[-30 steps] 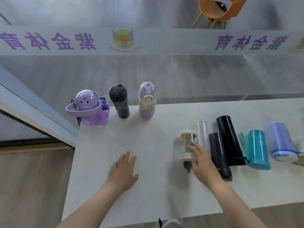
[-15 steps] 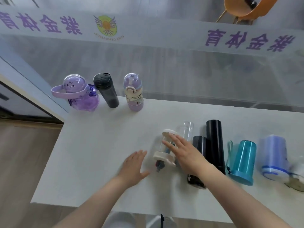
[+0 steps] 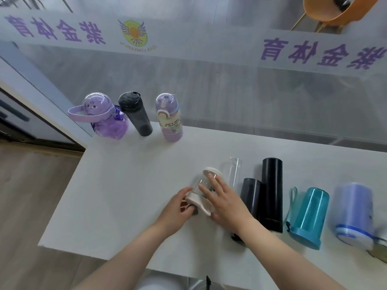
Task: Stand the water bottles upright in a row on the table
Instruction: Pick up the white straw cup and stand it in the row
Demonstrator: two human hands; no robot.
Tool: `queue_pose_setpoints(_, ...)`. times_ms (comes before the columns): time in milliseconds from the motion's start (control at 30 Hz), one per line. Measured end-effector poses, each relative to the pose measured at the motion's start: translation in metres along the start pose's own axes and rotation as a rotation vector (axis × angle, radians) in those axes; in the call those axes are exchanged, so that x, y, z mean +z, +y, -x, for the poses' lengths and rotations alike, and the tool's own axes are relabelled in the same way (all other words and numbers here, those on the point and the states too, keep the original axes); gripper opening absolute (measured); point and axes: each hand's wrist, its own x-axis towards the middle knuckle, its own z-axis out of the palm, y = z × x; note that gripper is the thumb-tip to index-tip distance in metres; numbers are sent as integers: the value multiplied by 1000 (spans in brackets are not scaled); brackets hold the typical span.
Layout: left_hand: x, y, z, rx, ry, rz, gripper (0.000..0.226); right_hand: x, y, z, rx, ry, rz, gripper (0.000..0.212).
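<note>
Three bottles stand upright in a row at the table's far left: a purple round bottle, a dark grey bottle and a lilac printed bottle. A clear bottle with cream ends lies near the middle. My right hand lies over it, fingers spread, and my left hand holds its cap end. To the right lie a clear glass bottle, two black flasks, a teal bottle and a pale blue bottle.
The white table ends at a left edge with wooden floor below. A glass wall with purple lettering runs behind the far edge. An orange chair stands beyond the glass.
My left hand has slid right across the table and closed on the clear bottle's cap end. My right hand stays on the bottle, whose far end has tipped up slightly.
</note>
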Motion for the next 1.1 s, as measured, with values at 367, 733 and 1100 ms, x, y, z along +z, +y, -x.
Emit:
queue_pose_setpoints(367, -25, 29, 5, 88, 122, 138, 41, -18, -7, 6, 203, 32, -567, 85)
queue_pose_setpoints(733, -29, 48, -7, 179, 156, -3, 38, -9, -29, 1, 435, 110, -1266, 48)
queue_pose_setpoints(1100, -25, 42, -14, 141, 30, 98, 37, -8, -48, -5, 596, 314, -1107, 70)
